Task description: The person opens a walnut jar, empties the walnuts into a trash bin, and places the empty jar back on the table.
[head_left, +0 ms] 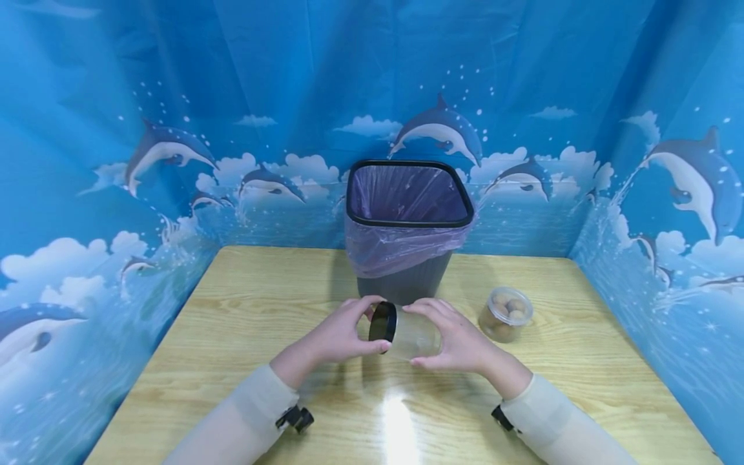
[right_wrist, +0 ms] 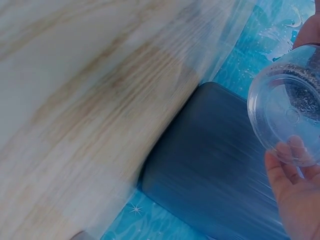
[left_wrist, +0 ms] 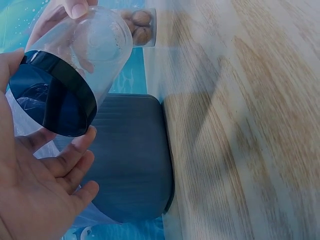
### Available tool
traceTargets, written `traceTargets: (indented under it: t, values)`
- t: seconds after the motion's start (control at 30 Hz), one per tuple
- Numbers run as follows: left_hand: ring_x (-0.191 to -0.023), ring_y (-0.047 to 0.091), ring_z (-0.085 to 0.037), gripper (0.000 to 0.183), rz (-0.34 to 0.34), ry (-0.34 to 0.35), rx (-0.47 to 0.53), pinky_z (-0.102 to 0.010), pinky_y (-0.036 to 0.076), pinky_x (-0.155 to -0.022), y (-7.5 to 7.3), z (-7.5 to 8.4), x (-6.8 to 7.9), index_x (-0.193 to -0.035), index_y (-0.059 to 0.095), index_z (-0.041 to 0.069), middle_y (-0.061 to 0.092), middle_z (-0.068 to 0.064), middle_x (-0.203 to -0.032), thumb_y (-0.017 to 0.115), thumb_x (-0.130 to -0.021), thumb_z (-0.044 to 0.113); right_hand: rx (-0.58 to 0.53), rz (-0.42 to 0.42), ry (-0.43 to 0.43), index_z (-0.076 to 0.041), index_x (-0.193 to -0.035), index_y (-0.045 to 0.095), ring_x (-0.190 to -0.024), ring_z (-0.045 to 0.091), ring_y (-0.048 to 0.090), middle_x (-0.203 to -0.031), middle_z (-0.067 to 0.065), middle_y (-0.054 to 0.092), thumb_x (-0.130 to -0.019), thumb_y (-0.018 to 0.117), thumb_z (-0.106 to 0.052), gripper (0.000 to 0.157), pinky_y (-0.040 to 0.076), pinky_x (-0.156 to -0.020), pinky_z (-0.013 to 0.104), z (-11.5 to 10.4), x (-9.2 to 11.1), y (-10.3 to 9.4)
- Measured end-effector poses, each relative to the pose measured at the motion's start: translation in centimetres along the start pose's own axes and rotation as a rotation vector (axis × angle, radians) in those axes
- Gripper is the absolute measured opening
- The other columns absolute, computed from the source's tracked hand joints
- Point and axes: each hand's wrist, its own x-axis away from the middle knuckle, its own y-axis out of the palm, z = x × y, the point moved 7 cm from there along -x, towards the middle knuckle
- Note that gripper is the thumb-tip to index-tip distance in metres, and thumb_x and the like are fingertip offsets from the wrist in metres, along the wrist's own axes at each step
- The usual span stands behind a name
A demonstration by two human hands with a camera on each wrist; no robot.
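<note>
A clear plastic jar (head_left: pixel 414 336) lies on its side in the air between both hands, in front of the bin. Its black lid (head_left: pixel 383 325) faces left, and my left hand (head_left: pixel 347 330) holds the lid's rim between thumb and fingers. My right hand (head_left: pixel 456 337) grips the jar's body near its base. In the left wrist view the lid (left_wrist: pixel 55 95) sits on the jar, with fingertips at its edge. Small dark specks show inside the jar (right_wrist: pixel 275 100) in the right wrist view; otherwise its wall is see-through.
A dark grey trash bin (head_left: pixel 401 287) lined with a purple bag (head_left: pixel 401 248) stands behind the hands at the table's back edge. To the right is a clear tub of walnuts (head_left: pixel 504 316). Dolphin-print curtains (head_left: pixel 290 77) surround the wooden table (head_left: pixel 232 323).
</note>
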Motion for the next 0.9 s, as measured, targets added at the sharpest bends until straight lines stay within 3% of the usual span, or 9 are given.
traceTargets:
  t: [0.27, 0.6, 0.9]
  values:
    - [-0.101, 0.046, -0.012, 0.074, 0.007, 0.004, 0.016, -0.043, 0.041, -0.088, 0.26, -0.2, 0.13, -0.134, 0.04, 0.031, 0.052, 0.008, -0.108, 0.07, -0.071, 0.056, -0.024, -0.039, 0.03, -0.03, -0.138, 0.037, -0.122, 0.013, 0.038, -0.134, -0.009, 0.039, -0.065, 0.077, -0.053, 0.087, 0.04, -0.095, 0.042, 0.15, 0.13, 0.15]
    - [-0.105, 0.049, -0.019, 0.08, 0.023, 0.024, -0.004, -0.045, 0.042, -0.087, 0.12, -0.38, 0.32, -0.133, 0.039, 0.032, 0.052, 0.008, -0.11, 0.06, -0.068, 0.072, -0.04, -0.075, 0.029, -0.031, -0.14, 0.034, -0.124, 0.012, 0.036, -0.136, -0.009, 0.036, -0.069, 0.072, -0.055, 0.083, 0.041, -0.096, 0.039, -0.03, 0.22, 0.22]
    - [-0.104, 0.049, -0.019, 0.075, 0.04, 0.023, -0.009, -0.044, 0.042, -0.087, -0.21, -0.27, 0.58, -0.133, 0.04, 0.032, 0.054, 0.008, -0.11, 0.068, -0.069, 0.061, -0.046, -0.092, 0.038, -0.032, -0.14, 0.033, -0.124, 0.012, 0.034, -0.137, -0.01, 0.034, -0.073, 0.068, -0.057, 0.08, 0.041, -0.096, 0.039, -0.21, 0.16, 0.13]
